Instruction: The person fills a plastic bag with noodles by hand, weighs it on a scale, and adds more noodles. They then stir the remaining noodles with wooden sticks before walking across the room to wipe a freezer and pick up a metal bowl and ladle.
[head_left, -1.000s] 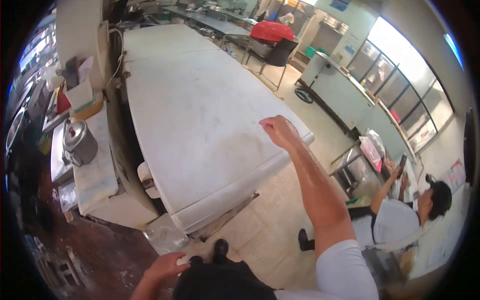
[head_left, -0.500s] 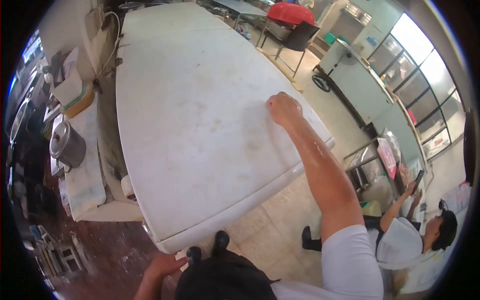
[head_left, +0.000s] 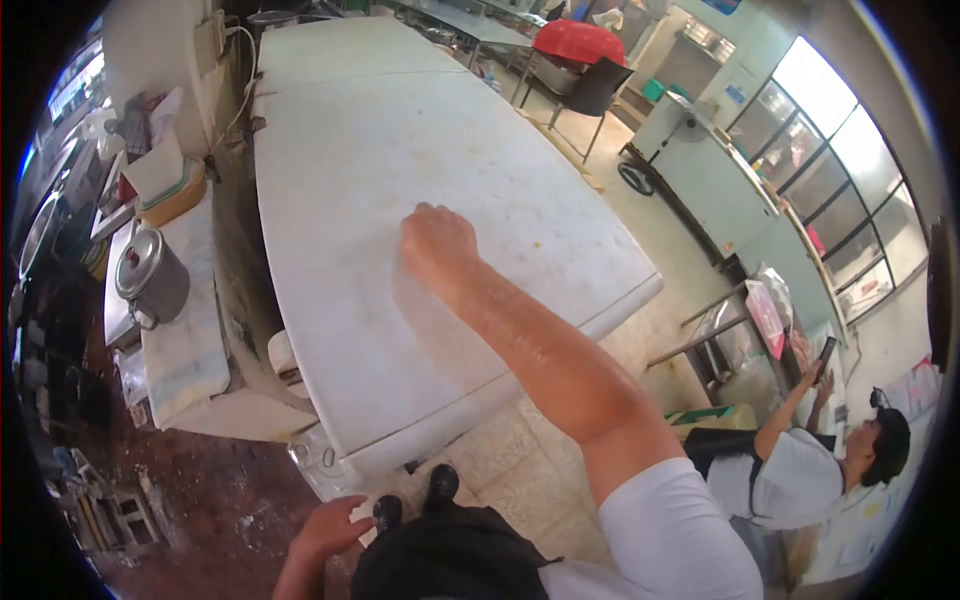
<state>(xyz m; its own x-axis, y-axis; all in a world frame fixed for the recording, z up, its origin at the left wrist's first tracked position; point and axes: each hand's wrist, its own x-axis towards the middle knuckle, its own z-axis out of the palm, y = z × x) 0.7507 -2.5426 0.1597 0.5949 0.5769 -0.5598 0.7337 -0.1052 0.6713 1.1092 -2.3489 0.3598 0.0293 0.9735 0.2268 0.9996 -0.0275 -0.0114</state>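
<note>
My right hand (head_left: 437, 242) is closed in a fist over the middle of a large white tabletop (head_left: 350, 330). Whatever may be inside its fingers is hidden. White powdery smears mark the right forearm. Low in the view, my left hand (head_left: 328, 530) hangs beside my dark apron (head_left: 450, 560), off the near corner of the table. Its thumb and fingers are apart and it holds nothing I can see. Faint grey stains and a small yellow speck (head_left: 537, 245) show on the white surface.
To the left, a lidded metal pot (head_left: 150, 275) stands on a side counter. A person (head_left: 800, 470) holding a phone (head_left: 826, 352) is at the right. Farther back are a dark chair (head_left: 598, 90) and a red cover (head_left: 578, 40). Whitish debris dots the dark red floor.
My right fist has swept left across the tabletop, from near its right edge to the middle. My left hand stays low beside the apron. The camera view has shifted slightly.
</note>
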